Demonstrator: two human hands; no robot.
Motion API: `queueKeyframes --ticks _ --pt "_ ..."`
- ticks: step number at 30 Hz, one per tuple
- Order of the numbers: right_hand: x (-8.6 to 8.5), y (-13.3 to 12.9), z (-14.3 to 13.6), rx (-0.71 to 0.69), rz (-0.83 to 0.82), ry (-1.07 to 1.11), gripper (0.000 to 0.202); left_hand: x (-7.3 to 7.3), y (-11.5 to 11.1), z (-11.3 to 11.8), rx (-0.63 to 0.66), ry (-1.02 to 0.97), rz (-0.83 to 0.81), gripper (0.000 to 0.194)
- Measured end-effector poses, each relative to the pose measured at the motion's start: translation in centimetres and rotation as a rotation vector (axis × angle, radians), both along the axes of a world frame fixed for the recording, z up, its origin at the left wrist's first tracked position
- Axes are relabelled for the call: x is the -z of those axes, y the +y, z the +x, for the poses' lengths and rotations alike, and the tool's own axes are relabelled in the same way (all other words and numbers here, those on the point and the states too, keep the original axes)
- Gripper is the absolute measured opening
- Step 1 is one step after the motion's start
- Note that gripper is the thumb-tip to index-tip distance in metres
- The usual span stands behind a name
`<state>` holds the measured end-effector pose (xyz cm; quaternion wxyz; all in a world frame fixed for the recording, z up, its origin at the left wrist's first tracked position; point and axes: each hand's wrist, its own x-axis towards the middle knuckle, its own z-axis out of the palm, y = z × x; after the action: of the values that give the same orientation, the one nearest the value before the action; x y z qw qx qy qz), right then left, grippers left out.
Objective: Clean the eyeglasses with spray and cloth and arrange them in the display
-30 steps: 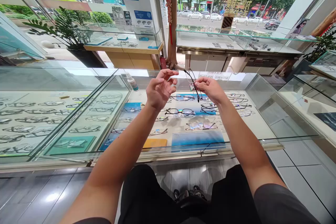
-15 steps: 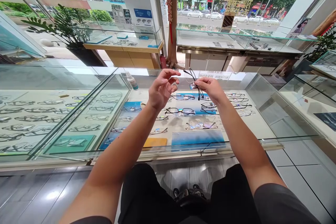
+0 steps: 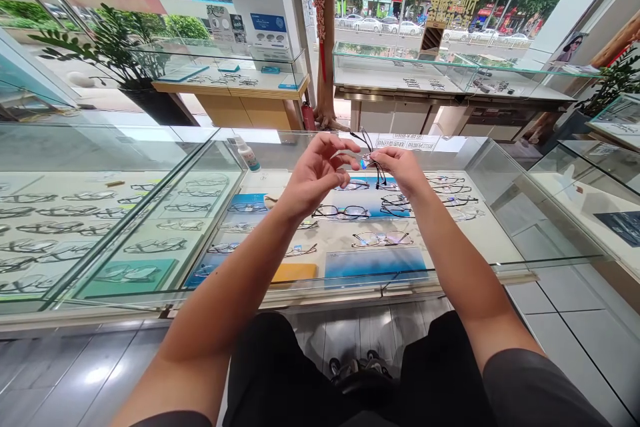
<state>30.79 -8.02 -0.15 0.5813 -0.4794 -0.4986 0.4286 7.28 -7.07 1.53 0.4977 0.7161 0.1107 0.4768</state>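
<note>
One eyeglass frame point(image 3: 366, 161) pinched in right hand point(image 3: 403, 169); left hand point(image 3: 318, 175) loose, empty.
Likely light, fragile; hold gently by edge.

A dark grey short sleeve point(image 3: 520, 383) with a plain, smooth edge sits at four o'clock; a matching left sleeve point(image 3: 173, 419) shows at seven. The left forearm point(image 3: 247, 267) and right forearm point(image 3: 463, 253) are bare. Toward six o'clock, plain black trousers point(image 3: 273, 370) fit loosely, and dark shoes point(image 3: 373, 355) look small.
</note>
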Motion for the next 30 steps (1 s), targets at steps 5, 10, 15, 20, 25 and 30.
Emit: queueKeyframes --ticks 5,10,15,20,25,30 --pt "-0.2 -0.3 -0.3 -0.015 -0.021 -0.019 0.024 -1.1 -2.3 0.0 0.043 0.019 0.008 0.051" --pt "0.0 -0.1 -0.3 -0.053 -0.023 -0.008 0.029 -1.6 -3.4 -0.1 0.059 0.058 -0.005 0.051" --pt "0.3 0.1 -0.1 -0.018 -0.047 -0.073 0.03 -1.8 -3.7 0.0 0.129 0.014 -0.016 0.047" --pt "0.1 -0.1 -0.2 -0.026 -0.055 -0.071 0.029 -1.7 -3.3 0.3 0.222 -0.069 0.019 0.042" --pt "0.0 -0.2 -0.3 -0.051 -0.069 -0.026 0.031 -1.7 -3.4 0.4 0.234 -0.09 -0.008 0.041" --pt "0.0 -0.2 -0.3 -0.053 -0.072 -0.01 0.028 -1.7 -3.2 0.3 0.213 -0.079 -0.001 0.036"
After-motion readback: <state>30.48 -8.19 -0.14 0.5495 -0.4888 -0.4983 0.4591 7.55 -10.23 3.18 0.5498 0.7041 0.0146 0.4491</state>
